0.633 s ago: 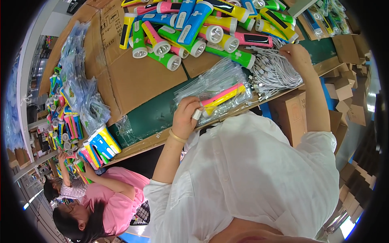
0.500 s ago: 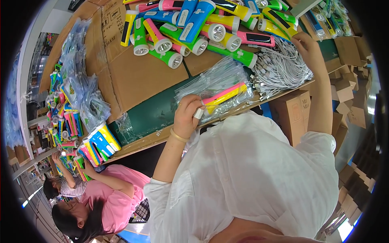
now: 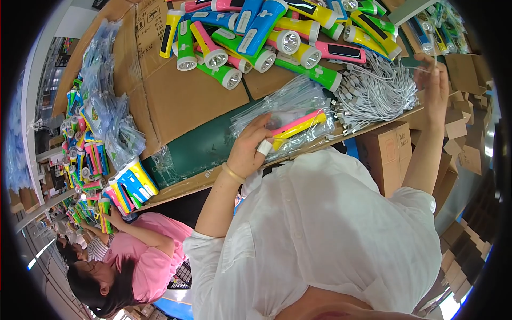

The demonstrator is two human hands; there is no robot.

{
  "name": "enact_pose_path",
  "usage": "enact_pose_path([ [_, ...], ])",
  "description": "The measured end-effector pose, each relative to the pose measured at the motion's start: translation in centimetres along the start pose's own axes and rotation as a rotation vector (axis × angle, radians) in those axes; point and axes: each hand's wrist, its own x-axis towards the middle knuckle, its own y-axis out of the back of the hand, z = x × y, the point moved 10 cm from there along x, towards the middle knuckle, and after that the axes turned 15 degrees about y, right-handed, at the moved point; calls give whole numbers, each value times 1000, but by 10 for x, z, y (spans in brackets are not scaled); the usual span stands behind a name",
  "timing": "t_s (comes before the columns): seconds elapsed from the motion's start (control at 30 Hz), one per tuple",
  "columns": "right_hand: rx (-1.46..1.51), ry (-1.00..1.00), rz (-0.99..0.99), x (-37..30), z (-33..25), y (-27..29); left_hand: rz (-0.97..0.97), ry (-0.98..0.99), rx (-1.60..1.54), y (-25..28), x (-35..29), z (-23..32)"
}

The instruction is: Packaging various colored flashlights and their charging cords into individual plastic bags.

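My left hand (image 3: 248, 148) lies at the left end of a pink and yellow flashlight (image 3: 296, 128), its fingers bent over the edge of a clear plastic bag (image 3: 309, 141). A white band wraps the thumb. The flashlight appears to lie inside that bag, on a stack of clear bags (image 3: 288, 98). Raised at the right, my right hand (image 3: 434, 85) pinches a thin white strand that looks like a cable; its far end is hard to make out. Just left of it lies a bundle of white cables (image 3: 381, 96) with plugs toward me.
Loose flashlights (image 3: 250, 32) in several colours cover the cardboard (image 3: 186, 101) at the back. Plastic packaging (image 3: 98, 74) heaps at the left, near a row of flashlights (image 3: 130, 186). A co-worker in pink (image 3: 149, 240) sits at the lower left. Cartons (image 3: 381, 154) stand below the table edge.
My right hand has moved right and turned upward, away from the cable bundle, with a thin white strand at its fingertips. The left hand's fingers have shifted slightly up and right over the bag.
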Motion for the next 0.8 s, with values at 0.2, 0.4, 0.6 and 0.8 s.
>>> enact_pose_path([
  [0.2, 536, 104, -266, 13, -74, -73, 78, -6, 39, -1, 4, 5],
  [0.4, 746, -59, -568, -25, -60, -179, 120, 3, -2, -1, -4, 0],
  [0.6, 372, -327, -828, -69, 7, -209, 118, 10, -54, -1, -5, -2],
  [0.8, 15, -74, -1054, -66, -24, -235, 314, 133, -111, 24, -21, -2],
])
